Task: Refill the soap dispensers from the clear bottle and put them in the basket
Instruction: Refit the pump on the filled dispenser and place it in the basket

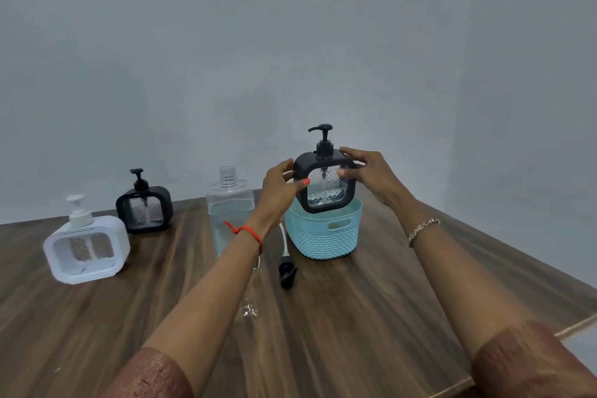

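Note:
Both hands hold a black soap dispenser (326, 184) upright, its base just inside the rim of the light blue basket (323, 236). My left hand (281, 191) grips its left side and my right hand (368, 174) its right side. The clear bottle (231, 203), uncapped and partly filled, stands left of the basket, behind my left forearm. A second black dispenser (144, 208) and a white dispenser (86, 244) stand on the table at the left.
A loose black pump head with a white tube (287, 271) lies in front of the basket. A small wet spill (248, 310) glistens on the wooden table (339, 317). The table's right edge runs diagonally at the right; a grey wall stands behind.

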Motion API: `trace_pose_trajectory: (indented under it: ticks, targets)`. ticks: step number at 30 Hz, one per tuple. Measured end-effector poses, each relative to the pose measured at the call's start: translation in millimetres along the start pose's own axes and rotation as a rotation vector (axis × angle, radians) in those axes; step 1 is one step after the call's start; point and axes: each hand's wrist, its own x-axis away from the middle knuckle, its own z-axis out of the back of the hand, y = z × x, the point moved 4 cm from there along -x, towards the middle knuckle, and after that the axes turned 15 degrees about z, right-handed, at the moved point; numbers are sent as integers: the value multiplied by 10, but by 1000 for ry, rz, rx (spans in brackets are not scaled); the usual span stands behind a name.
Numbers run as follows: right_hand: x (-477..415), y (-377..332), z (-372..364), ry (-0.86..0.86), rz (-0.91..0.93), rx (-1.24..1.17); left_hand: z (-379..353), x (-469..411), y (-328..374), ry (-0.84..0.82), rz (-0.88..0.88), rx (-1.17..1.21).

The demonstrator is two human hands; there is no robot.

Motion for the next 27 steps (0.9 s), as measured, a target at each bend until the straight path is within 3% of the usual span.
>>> trace_pose_trajectory:
  ticks: [16, 27]
  targets:
    - [105, 529, -135, -368, -77, 570, -143, -174, -622, -12, 222, -210]
    - [113, 388, -154, -447, -184, 572, -105, -140, -609, -17, 203, -367]
